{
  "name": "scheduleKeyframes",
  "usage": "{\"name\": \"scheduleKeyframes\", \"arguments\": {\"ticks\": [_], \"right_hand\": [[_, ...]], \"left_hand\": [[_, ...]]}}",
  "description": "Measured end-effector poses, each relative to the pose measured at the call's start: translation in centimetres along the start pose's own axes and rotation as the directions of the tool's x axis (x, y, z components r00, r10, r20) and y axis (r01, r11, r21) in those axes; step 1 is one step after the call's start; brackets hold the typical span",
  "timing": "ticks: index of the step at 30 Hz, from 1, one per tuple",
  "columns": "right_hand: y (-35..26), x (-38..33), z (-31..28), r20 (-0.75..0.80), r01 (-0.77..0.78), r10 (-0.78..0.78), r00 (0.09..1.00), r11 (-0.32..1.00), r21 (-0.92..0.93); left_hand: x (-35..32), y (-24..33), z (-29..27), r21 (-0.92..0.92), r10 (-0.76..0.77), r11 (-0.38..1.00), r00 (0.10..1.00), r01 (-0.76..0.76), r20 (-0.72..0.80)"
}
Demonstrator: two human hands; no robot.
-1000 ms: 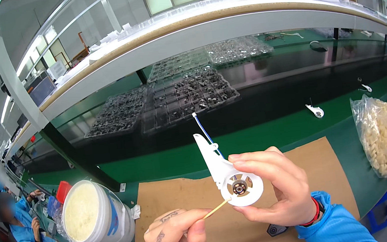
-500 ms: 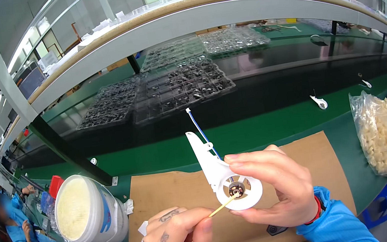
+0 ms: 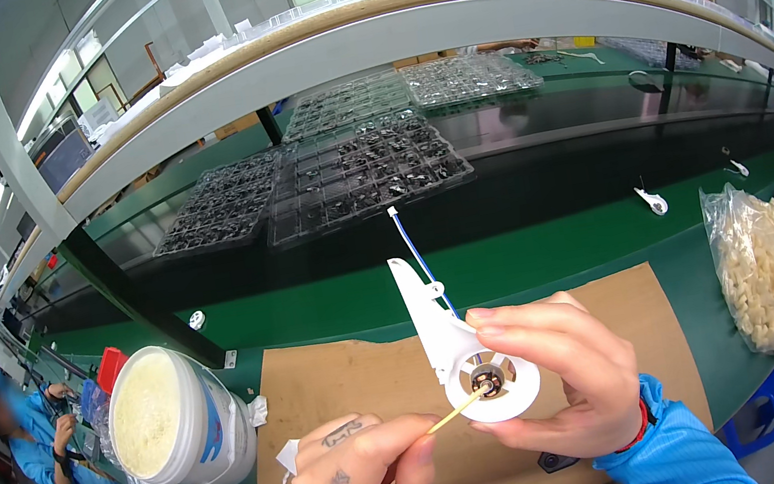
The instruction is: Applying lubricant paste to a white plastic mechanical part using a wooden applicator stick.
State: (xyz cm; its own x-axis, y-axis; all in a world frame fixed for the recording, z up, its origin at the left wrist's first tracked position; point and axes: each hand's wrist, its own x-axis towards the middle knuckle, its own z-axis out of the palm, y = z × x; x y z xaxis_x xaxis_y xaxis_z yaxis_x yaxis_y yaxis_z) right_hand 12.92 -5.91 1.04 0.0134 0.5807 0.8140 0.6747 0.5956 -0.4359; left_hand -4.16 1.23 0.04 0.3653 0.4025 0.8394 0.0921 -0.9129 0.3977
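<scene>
Slightly lowered since earlier, the white motor housing [image 3: 473,370] is gripped by the right hand [image 3: 557,387]; the wooden stick [image 3: 455,414], pinched by the left hand [image 3: 368,473], is applied from 8 o'clock at the hub; the work appears unfinished.

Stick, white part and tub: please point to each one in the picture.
stick [image 3: 455,415], head view, middle of its shaft
white part [image 3: 430,321], head view, its long arm
tub [image 3: 216,421], head view, its side wall

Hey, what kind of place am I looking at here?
Most likely a factory assembly line. A long green workbench carries clear plastic trays of small dark parts, a clear bag of small cream-coloured parts sits at its right end, and workers in blue coats sit along it.
</scene>
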Motion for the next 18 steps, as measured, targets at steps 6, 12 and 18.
{"name": "scheduleKeyframes", "arguments": {"ticks": [6,12,18], "right_hand": [[-0.04,-0.04,-0.13,-0.005,-0.002,0.003,1.0,1.0,0.013],[0.02,-0.1,-0.2,0.0,-0.002,0.002,1.0,1.0,0.013],[0.02,-0.06,-0.2,0.001,-0.001,0.001,1.0,1.0,0.004]], "left_hand": [[-0.05,-0.13,0.06,0.021,0.045,0.999,0.999,-0.045,-0.016],[0.08,-0.17,0.08,0.02,0.063,0.998,0.998,-0.062,-0.009],[0.1,-0.31,0.06,0.019,0.094,0.995,0.996,-0.094,-0.004]]}}
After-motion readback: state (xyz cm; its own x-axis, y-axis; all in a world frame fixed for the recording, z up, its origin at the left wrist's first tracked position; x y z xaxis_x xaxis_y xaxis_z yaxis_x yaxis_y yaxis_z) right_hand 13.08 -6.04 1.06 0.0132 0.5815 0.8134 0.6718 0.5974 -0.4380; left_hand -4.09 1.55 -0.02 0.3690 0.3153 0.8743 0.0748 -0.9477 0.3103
